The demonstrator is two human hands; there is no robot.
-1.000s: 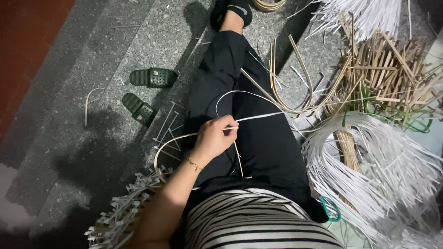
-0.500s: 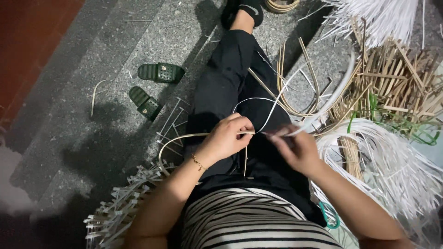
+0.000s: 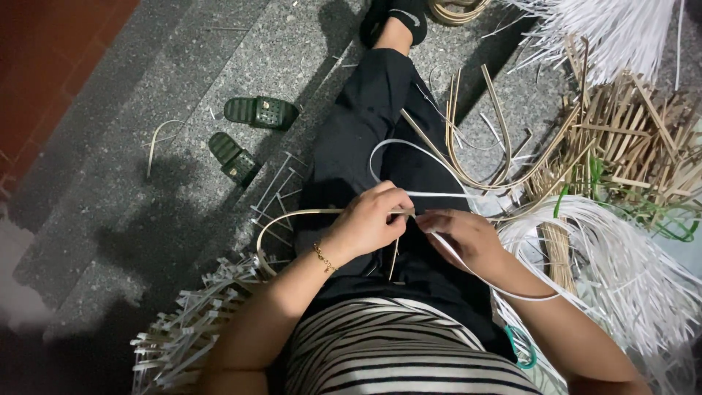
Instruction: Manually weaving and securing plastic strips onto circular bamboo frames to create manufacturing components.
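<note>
head view: the left hand (image 3: 374, 219) sits at centre frame over the lap, wrist bent, fingers curled and pinching a white strip (image 3: 409, 157) together with a tan cane strip (image 3: 292, 213). the right hand (image 3: 462, 232), just right of it, knuckles up, pinches the same white strip where the two hands nearly meet. the strip loops up over the black trousers (image 3: 365, 132) and trails lower right. a pair of green sandals (image 3: 248, 132) lies upper left on the stone floor (image 3: 146, 241); a white strip bundle (image 3: 621, 263) spreads at right.
</note>
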